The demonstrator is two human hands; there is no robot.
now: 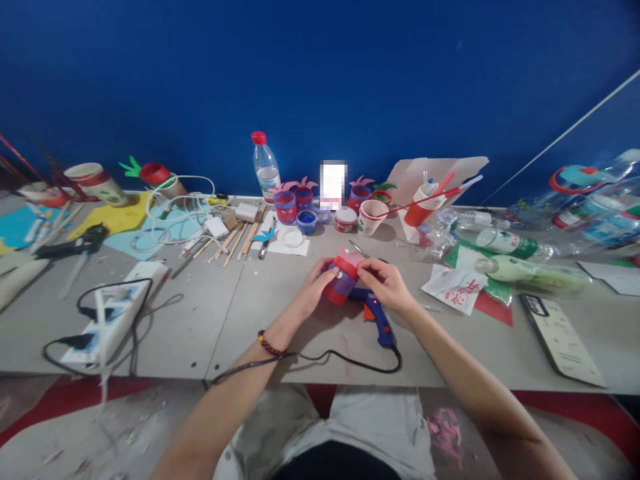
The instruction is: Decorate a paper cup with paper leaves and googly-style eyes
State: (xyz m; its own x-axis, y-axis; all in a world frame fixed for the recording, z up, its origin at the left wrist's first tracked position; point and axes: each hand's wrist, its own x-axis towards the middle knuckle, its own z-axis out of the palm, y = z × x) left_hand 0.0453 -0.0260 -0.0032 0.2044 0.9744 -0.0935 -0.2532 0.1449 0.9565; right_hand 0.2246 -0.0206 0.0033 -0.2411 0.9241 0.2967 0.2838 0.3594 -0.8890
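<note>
A small red and purple cup [341, 285] with pink paper pieces at its rim is held up above the middle of the table. My left hand [316, 285] is wrapped round its left side. At the rim's right side, the fingers of my right hand [383, 281] pinch the edge by the pink paper. A blue glue gun [383, 321] with an orange trigger lies just below my right hand, partly hidden by the cup and the hand. Its black cable runs left, past my left forearm.
Painted cups [286, 208], a bottle [266, 167] and paint jars [345, 220] stand at the back. Wooden sticks [246, 239] and a power strip [117, 313] lie left. Plastic bottles [515, 243] and a phone [563, 340] lie right.
</note>
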